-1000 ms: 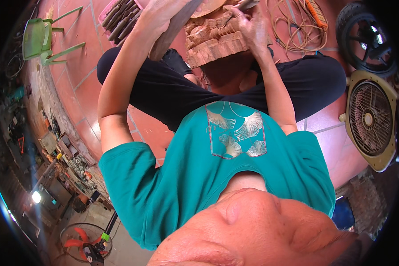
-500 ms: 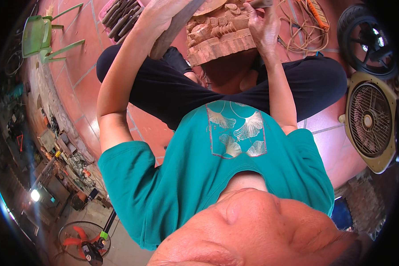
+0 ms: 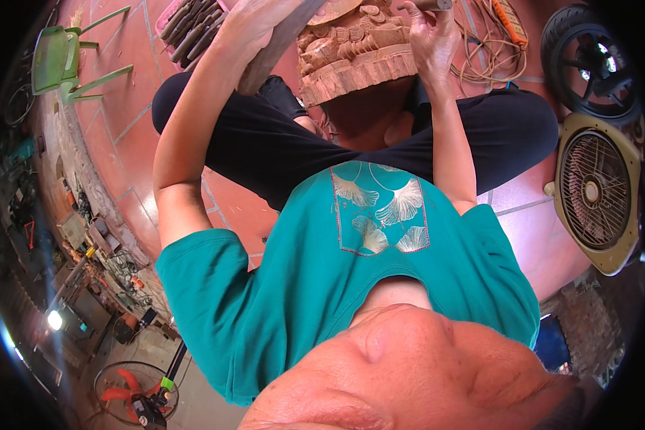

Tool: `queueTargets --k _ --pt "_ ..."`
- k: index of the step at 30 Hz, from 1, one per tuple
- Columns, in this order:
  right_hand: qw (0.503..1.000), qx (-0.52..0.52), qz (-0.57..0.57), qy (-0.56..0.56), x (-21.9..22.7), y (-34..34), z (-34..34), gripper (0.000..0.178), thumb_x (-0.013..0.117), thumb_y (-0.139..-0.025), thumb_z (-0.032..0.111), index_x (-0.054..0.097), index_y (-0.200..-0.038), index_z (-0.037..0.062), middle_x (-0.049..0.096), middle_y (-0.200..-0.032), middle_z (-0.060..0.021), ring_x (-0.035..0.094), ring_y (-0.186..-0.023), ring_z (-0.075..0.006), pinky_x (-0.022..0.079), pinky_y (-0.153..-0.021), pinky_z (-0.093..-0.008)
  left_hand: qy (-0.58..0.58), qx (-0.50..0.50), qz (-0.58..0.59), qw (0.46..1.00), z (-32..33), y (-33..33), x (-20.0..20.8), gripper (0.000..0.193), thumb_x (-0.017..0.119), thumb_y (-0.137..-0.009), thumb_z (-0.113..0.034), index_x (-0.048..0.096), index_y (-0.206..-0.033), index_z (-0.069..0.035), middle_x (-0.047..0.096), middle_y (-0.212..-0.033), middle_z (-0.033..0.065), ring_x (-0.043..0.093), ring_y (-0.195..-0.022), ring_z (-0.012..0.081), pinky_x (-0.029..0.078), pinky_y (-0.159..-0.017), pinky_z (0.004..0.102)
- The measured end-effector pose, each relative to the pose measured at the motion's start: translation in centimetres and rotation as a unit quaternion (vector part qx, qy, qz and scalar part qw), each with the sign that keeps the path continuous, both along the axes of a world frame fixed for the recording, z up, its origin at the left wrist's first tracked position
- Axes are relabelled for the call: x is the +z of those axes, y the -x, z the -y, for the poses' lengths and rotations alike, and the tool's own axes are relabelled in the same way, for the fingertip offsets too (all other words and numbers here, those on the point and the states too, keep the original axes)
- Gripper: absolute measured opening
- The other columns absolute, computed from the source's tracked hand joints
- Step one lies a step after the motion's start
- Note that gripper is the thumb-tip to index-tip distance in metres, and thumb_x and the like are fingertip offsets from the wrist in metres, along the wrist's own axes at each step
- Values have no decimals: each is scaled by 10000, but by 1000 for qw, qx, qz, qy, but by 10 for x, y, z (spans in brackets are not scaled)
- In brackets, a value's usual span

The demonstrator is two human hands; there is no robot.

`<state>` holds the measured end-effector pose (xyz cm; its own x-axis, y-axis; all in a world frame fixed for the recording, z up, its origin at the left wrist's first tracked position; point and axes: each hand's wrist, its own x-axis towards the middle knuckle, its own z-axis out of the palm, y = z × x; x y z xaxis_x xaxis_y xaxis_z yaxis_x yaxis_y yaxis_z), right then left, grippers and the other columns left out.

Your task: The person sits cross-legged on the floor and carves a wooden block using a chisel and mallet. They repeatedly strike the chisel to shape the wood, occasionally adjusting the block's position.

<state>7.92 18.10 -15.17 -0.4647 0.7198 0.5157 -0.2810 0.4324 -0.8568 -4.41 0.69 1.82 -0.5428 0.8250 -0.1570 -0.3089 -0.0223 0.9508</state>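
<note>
A reddish-brown wood carving (image 3: 358,50) with carved relief and a rough-cut near edge stands between my crossed legs, at the top of the view. Left of it, my left hand (image 3: 261,18) is closed round a long grey-brown wooden bar (image 3: 269,61), which slants down toward my knee. Most of those fingers are hidden behind the bar or past the frame's edge. Right beside the carving, my right hand (image 3: 435,44) has its fingers curled up at a brown rounded tool handle (image 3: 433,4). The tool's other end is out of sight.
A pink basket (image 3: 166,20) of dark tool handles (image 3: 193,32) stands at the far left, near a green chair (image 3: 57,61). To the right lie a coiled cord (image 3: 473,72), an orange power strip (image 3: 509,25), a black wheel (image 3: 591,64) and a box fan (image 3: 595,190).
My right hand has shifted slightly right, away from the carving, and the tool handle has moved with it. My left hand keeps its grip on the bar. The whole view has shifted a little.
</note>
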Motion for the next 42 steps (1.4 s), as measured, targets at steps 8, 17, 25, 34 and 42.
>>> queueTargets --k 8,17,25,34,42 --pt "965 128 121 192 10 1 16 213 693 -914 -88 599 -1087 -5 660 -918 -56 704 -872 -157 575 -797 -305 33 5 -16 999 2 -2 4 549 723 -952 -109 546 -1464 -19 649 -1226 29 586 -1078 106 469 -893 234" --pt "997 43 57 -23 11 -2 2 272 681 -868 -166 614 -1036 36 643 -932 -24 659 -855 -127 557 -766 -289 -9 3 -18 1000 3 -2 1 556 724 -950 -113 542 -1465 -12 642 -1261 42 587 -1106 119 467 -915 233" --pt "994 46 97 26 12 -5 -3 208 621 -913 -148 621 -1028 26 658 -903 -42 665 -847 -123 560 -744 -281 0 -15 -40 999 4 -1 3 558 708 -953 -96 525 -1471 7 626 -1308 65 569 -1172 137 458 -986 269" --pt "966 144 107 188 20 -3 17 213 677 -921 -56 604 -1111 3 700 -957 -69 699 -897 -155 584 -795 -300 4 -42 -106 993 3 1 10 592 711 -930 -70 508 -1478 26 613 -1363 86 572 -1214 160 450 -1051 290" --pt "948 155 175 217 -7 1 20 286 719 -919 -2 665 -1200 12 713 -1001 -51 679 -871 -122 553 -766 -279 60 -63 -304 949 4 12 -8 689 777 -894 -122 482 -1492 50 631 -1387 145 584 -1260 203 440 -1098 325"
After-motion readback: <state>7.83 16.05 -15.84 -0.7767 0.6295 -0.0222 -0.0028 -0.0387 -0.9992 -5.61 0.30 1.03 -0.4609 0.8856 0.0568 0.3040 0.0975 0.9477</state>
